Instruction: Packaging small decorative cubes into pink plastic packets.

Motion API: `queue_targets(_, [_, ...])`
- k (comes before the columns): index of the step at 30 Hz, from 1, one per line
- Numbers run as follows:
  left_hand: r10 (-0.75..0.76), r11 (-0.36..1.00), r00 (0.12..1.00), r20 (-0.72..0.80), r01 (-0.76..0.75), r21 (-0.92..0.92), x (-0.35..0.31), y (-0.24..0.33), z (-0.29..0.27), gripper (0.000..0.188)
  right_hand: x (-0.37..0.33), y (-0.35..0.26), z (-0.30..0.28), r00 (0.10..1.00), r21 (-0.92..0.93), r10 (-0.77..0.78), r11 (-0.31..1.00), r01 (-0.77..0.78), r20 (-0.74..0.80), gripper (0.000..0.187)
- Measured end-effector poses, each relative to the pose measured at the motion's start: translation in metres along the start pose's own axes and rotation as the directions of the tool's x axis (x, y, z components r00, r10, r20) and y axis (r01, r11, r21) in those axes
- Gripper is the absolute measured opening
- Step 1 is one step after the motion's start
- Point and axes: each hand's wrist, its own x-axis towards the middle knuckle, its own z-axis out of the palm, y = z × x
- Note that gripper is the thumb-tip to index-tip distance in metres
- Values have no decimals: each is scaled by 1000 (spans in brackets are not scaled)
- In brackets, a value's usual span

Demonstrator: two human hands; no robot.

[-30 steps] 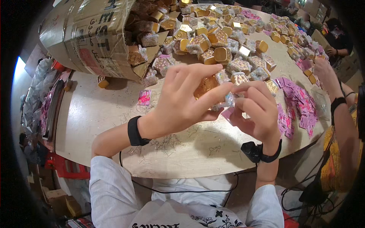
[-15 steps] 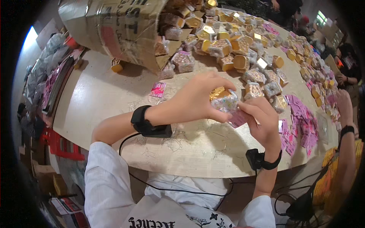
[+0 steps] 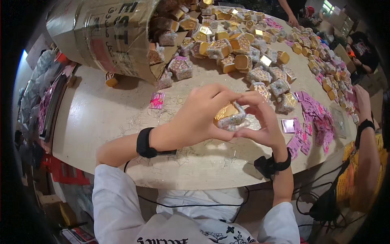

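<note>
Table, pale top, curved near edge. Heap of gold, glittery pieces across its far side. Carton on its side at far left, open end facing the heap, more pieces inside. Pile of pink cards right of the hands. Left hand clamped on the gold piece, thumb below, fingers above. Right hand curled at its right side, thumb and fingers apart; can't tell if gripping. Gold piece between both hands, over the table. Single pink card lies left of them.
</note>
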Motion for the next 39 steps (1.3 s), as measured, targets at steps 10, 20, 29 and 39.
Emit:
queue_targets(10, [314,945,928,-203,-326,-29,16,53,-5,56,8,-7,-6,976,-29,218,976,-217,5,28])
queue_targets(20, [604,560,618,-503,-778,-284,7,130,-35,20,36,48,-123,426,735,651,317,599,-628,33])
queue_targets(29, [601,637,762,-241,-639,-432,-31,88,-58,18,-27,-12,-35,894,188,440,889,-418,-88,21])
queue_targets(39, [-242,664,966,-86,230,712,-106,-77,-61,38,-99,-48,51,872,-831,406,557,0,272,66])
